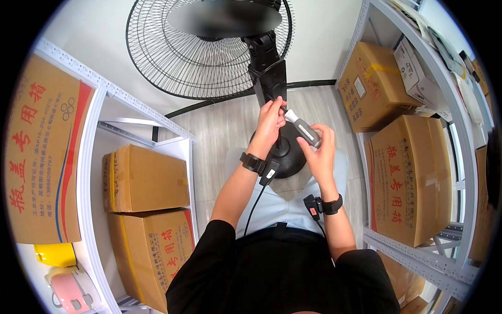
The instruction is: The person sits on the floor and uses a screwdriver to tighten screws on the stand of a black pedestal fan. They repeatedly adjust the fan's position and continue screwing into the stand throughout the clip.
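Observation:
A black standing fan (pixel 270 78) is in front of me, its wire cage up and to the left. Between my knees rests its round black base (pixel 287 166). My right hand (pixel 322 157) grips the grey handle of a screwdriver (pixel 307 133), its white collar pointing up and left toward the fan's post. Against the post, my left hand (pixel 267 125) is closed, thumb and fingers pressed together at the screwdriver's front end. I cannot make out what those fingers hold. Both wrists wear black straps with small cabled units.
On the left, a white metal shelf (pixel 97 73) holds brown cardboard boxes (pixel 151 178), with yellow and pink items (pixel 73 290) at lower left. Another shelf (pixel 363 230) stands at the right, with more cartons (pixel 413 180). A white wall (pixel 319 42) lies behind the fan.

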